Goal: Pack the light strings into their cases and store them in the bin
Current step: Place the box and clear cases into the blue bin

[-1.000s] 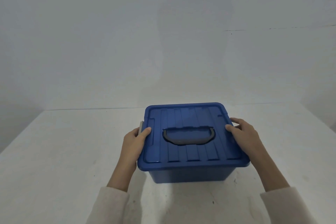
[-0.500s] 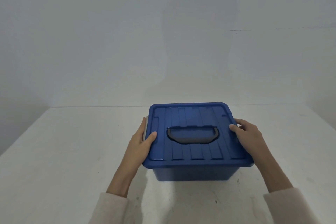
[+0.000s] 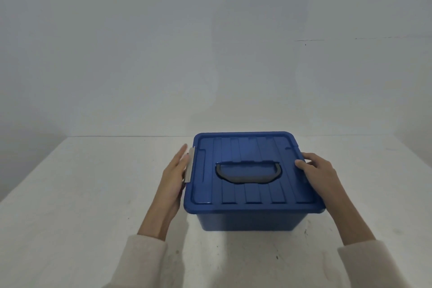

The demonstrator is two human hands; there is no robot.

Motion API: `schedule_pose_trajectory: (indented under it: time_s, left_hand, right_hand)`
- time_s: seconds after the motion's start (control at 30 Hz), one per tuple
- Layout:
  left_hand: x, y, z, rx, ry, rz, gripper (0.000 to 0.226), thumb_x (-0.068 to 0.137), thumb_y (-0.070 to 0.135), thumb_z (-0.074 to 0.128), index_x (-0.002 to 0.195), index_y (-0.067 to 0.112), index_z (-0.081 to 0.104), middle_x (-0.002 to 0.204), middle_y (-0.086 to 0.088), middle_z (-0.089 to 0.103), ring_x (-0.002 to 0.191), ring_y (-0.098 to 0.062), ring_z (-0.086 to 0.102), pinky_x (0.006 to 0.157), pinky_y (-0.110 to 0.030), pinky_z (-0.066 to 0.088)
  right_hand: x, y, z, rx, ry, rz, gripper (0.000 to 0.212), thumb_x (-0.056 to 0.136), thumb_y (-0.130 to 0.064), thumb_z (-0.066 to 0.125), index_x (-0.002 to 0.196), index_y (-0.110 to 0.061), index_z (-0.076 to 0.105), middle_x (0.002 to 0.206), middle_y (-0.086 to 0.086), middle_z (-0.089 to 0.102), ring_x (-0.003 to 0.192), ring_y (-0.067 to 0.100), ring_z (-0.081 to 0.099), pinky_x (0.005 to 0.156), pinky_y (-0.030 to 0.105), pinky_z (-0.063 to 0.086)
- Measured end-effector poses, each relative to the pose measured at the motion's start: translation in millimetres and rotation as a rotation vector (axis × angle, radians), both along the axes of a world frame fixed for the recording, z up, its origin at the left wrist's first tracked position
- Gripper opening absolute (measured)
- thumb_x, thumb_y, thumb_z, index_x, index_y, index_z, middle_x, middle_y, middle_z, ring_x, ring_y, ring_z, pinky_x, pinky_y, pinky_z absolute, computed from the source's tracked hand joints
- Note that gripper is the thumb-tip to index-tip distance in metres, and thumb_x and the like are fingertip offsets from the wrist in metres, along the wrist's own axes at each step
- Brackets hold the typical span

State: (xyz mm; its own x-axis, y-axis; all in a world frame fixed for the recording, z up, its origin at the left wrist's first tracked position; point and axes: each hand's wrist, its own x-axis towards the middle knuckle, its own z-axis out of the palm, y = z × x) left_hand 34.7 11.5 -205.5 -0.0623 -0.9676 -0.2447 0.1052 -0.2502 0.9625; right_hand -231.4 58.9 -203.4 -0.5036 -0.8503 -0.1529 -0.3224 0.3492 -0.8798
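A blue plastic bin (image 3: 247, 221) stands on the white table, closed by its blue ribbed lid (image 3: 251, 147), which has a dark folding handle (image 3: 249, 174) lying flat in a recess. My left hand (image 3: 174, 176) lies flat against the bin's left side with straight fingers, pressing the grey latch (image 3: 189, 165). My right hand (image 3: 319, 175) rests on the lid's right edge, thumb on top and fingers curled over the rim. No light strings or cases are visible; the bin's inside is hidden.
The white table (image 3: 81, 194) reaches back to a plain grey wall (image 3: 140, 54). Its far edge runs just behind the bin. Small dark specks mark the tabletop in front of the bin.
My left thumb has come off the lid's top and the hand now lies flat against the left latch. The right hand stays on the lid's right edge. The view has shifted slightly.
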Motion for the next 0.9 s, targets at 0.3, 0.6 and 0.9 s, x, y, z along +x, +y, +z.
schedule_pose_trajectory:
  time_s: [0.3, 0.6, 0.9]
  left_hand:
    - [-6, -6, -5, 0.183, 0.178, -0.055, 0.034, 0.092, 0.036, 0.054, 0.120, 0.017, 0.061, 0.108, -0.012, 0.069, 0.089, -0.029, 0.066, 0.067, -0.041, 0.058]
    - [-10, -4, -3, 0.124, 0.024, -0.022, 0.033, 0.091, 0.020, 0.059, 0.124, 0.020, 0.058, 0.101, -0.009, 0.070, 0.080, -0.023, 0.067, 0.057, -0.032, 0.058]
    - [-13, -5, -6, -0.073, -0.186, -0.123, 0.036, 0.098, 0.028, 0.044, 0.133, 0.038, 0.041, 0.124, 0.009, 0.057, 0.111, -0.015, 0.057, 0.102, -0.041, 0.045]
  right_hand:
    - [-1, -1, -2, -0.019, -0.045, -0.010, 0.027, 0.093, -0.020, 0.049, 0.119, -0.014, 0.056, 0.087, 0.001, 0.058, 0.083, 0.021, 0.055, 0.064, 0.029, 0.040]
    - [0, 1, -1, -0.024, -0.030, 0.014, 0.027, 0.094, -0.020, 0.048, 0.119, -0.012, 0.054, 0.095, 0.007, 0.059, 0.085, 0.023, 0.055, 0.065, 0.030, 0.040]
    - [-1, 0, -2, -0.023, -0.044, 0.018, 0.028, 0.094, -0.020, 0.048, 0.120, -0.012, 0.054, 0.096, 0.008, 0.061, 0.085, 0.024, 0.056, 0.067, 0.031, 0.042]
